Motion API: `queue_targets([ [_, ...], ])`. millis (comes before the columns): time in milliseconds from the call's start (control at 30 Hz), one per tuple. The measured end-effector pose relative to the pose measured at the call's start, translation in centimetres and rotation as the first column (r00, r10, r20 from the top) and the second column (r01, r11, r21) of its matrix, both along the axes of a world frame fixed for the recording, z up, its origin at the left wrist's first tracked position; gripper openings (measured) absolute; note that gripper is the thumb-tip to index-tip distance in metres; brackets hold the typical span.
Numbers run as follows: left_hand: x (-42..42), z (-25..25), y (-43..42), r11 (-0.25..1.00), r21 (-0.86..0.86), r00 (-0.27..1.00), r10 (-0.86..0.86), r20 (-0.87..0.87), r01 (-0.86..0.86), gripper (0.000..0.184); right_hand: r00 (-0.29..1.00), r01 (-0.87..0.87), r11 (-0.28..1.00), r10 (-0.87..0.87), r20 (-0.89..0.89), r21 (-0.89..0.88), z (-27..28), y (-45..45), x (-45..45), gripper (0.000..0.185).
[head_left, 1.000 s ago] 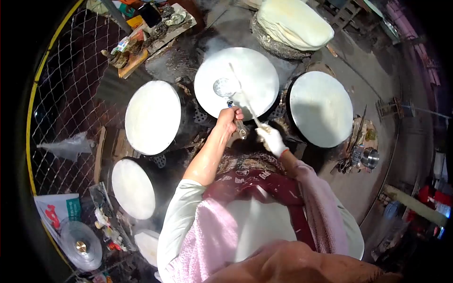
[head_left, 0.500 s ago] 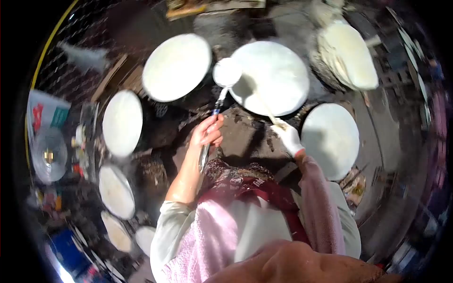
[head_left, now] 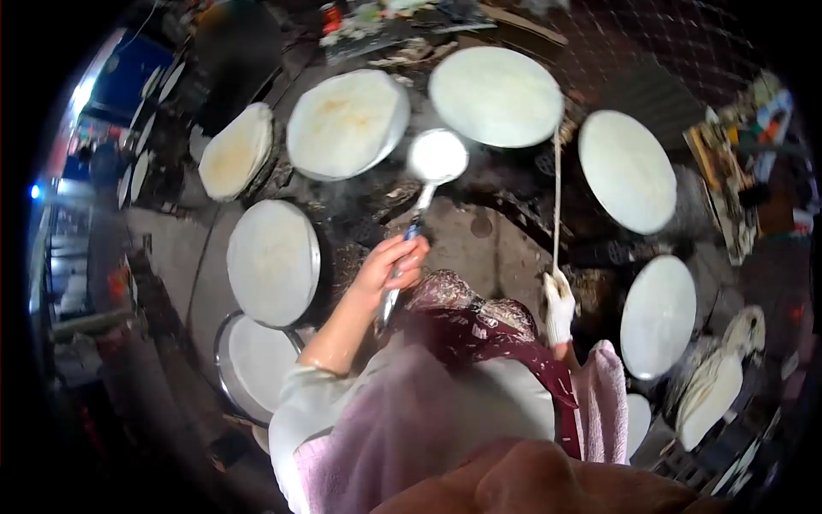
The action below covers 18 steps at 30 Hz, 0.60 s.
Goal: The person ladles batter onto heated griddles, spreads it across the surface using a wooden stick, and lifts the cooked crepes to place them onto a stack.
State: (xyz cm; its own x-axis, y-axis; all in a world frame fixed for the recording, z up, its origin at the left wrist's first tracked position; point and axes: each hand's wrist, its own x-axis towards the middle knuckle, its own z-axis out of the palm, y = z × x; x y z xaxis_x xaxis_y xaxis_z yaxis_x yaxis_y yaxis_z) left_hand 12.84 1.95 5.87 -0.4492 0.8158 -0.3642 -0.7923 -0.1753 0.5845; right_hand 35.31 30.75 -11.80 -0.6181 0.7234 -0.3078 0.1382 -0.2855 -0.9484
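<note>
My bare left hand (head_left: pixel 394 265) is closed around the handle of a ladle (head_left: pixel 438 157), whose bowl looks bright white. The bowl hangs between two round griddles, apart from the far one as far as I can tell. My right hand (head_left: pixel 558 308), in a white glove, grips a long thin wooden stick (head_left: pixel 557 201). Its far end reaches the right rim of the far griddle, which carries a white sheet of batter (head_left: pixel 495 96). Left of that lies a browned flatbread (head_left: pixel 347 122) with a lifted, folded edge. A pale round sheet (head_left: pixel 628 171) lies to the right.
More round griddles ring me: one with a white sheet (head_left: pixel 272 261) on the left, a browned flatbread (head_left: pixel 235 154) beyond it, and another pale round (head_left: pixel 658 317) on the right. A stack of flatbreads (head_left: pixel 712 398) sits at lower right. Wire mesh (head_left: pixel 634 43) stands behind.
My view has turned left, bringing other griddles in front of me. The stick has swung from slanting left to nearly straight ahead. Both hands keep their hold.
</note>
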Motion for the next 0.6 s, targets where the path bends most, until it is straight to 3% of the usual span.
queue_targets([
  [67, -0.6, -1.8, -6.3, 0.974, -0.116, 0.981, 0.193, -0.028, -0.195, 0.021, 0.953, -0.304, 0.952, 0.304, 0.014, 0.046, 4.1, -2.2, -9.0, 0.034],
  [133, -1.0, 0.2, -10.8, 0.846, -0.318, 0.904, 0.413, -0.115, -0.427, 0.022, 0.843, -0.538, 0.843, 0.538, -0.006, 0.0, 5.0, -4.7, -17.9, 0.039],
  [200, -1.5, -2.5, -17.2, 0.832, -0.175, 0.85, 0.52, -0.087, -0.527, 0.023, 0.767, -0.617, 0.784, 0.619, 0.167, -0.072, 5.8, -7.4, -26.4, 0.041],
  [267, -0.4, -5.1, -23.7, 0.828, -0.15, 0.841, 0.536, -0.073, -0.541, 0.023, 0.797, -0.604, 0.795, 0.604, -0.02, -0.057, 2.2, -9.6, -34.1, 0.043],
  [333, 1.9, -0.8, -23.9, 0.58, -0.265, 0.617, 0.783, -0.082, -0.771, 0.024, 0.807, -0.591, 0.805, 0.591, 0.008, 0.052, 2.8, -11.9, -41.3, 0.045],
  [400, 3.7, -1.9, -27.5, 0.508, -0.275, 0.545, 0.835, -0.075, -0.816, 0.024, 0.873, -0.481, 0.873, 0.468, 0.134, 0.082, 0.9, -12.7, -48.5, 0.052],
  [500, 6.3, -0.9, -28.5, 0.328, -0.324, 0.384, 0.915, -0.127, -0.888, 0.024, 0.872, -0.484, 0.866, 0.466, 0.152, 0.122, -0.1, -13.1, -54.9, 0.064],
  [567, 7.8, -0.5, -28.8, 0.234, -0.35, 0.28, 0.956, -0.087, -0.907, 0.022, 0.86, -0.503, 0.785, 0.41, 0.305, 0.363, -2.8, -11.2, -58.7, 0.063],
  [600, 8.3, -0.5, -28.9, 0.185, -0.356, 0.23, 0.97, -0.085, -0.916, 0.022, 0.835, -0.54, 0.646, 0.329, 0.441, 0.539, -6.1, -9.7, -61.3, 0.059],
])
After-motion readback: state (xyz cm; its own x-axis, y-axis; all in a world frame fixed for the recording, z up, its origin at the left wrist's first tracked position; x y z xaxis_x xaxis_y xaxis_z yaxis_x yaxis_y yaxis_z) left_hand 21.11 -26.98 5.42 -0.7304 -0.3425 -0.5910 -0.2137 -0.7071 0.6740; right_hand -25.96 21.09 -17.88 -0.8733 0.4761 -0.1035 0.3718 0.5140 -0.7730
